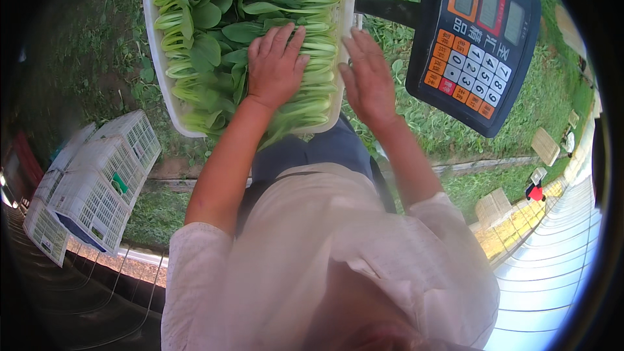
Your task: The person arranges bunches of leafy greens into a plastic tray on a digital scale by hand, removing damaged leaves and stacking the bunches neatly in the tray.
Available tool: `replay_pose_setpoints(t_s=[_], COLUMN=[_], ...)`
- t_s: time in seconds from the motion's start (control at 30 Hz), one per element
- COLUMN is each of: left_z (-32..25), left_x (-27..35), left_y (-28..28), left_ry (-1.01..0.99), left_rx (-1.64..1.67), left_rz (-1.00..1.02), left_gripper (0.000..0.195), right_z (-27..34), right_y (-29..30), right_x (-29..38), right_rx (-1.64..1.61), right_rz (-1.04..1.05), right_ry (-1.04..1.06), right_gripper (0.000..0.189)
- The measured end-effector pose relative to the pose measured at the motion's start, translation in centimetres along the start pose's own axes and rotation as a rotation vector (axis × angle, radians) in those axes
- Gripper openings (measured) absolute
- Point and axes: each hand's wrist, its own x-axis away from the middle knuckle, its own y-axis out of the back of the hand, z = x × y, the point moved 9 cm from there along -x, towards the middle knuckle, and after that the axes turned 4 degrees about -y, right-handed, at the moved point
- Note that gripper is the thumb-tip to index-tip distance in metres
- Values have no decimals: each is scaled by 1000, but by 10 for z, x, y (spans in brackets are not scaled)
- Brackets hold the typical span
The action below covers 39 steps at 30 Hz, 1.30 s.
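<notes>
A white plastic crate [344,66] in front of me is packed with leafy greens that look like bok choy [207,14]. Their pale stalks line both sides, and dark leaves meet in the middle. On top of the stalks and leaves, right of the crate's centre, lies my left hand [277,61], palm down. At the right rim of the crate, my right hand [368,75] touches the edge with its fingertips and thumb. Beyond that hand, a digital weighing scale display [475,44] with a keypad stands on a dark arm [387,10]. Its platform is hidden under the crate.
Stacked white plastic crates [100,183] stand on the left. Low green plants [468,141] cover the ground, crossed by a pale strip [468,163]. Farther right are a person in red [535,192] and tan crates [493,204]. A hooped greenhouse cover [546,263] curves along the right.
</notes>
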Motion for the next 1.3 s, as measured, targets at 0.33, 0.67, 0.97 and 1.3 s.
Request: replay_pose_setpoints(t_s=[0.33,0.67,0.97,1.3], left_z=[-3,-10,1,6], left_x=[-4,-12,0,3], left_y=[10,-2,-21,-32], left_ry=[-2,62,79,76], left_rx=[69,-11,15,59], left_rz=[4,144,120,98], left_gripper=[55,64,66,55], right_z=[-8,-12,-24,37], right_y=[-69,-43,-57,-34], right_x=[-66,-83,-125,-82], right_rx=[302,297,215,-1087], right_rz=[204,131,-87,439], right_ry=[18,-21,-55,-457], right_gripper=[21,30,44,46])
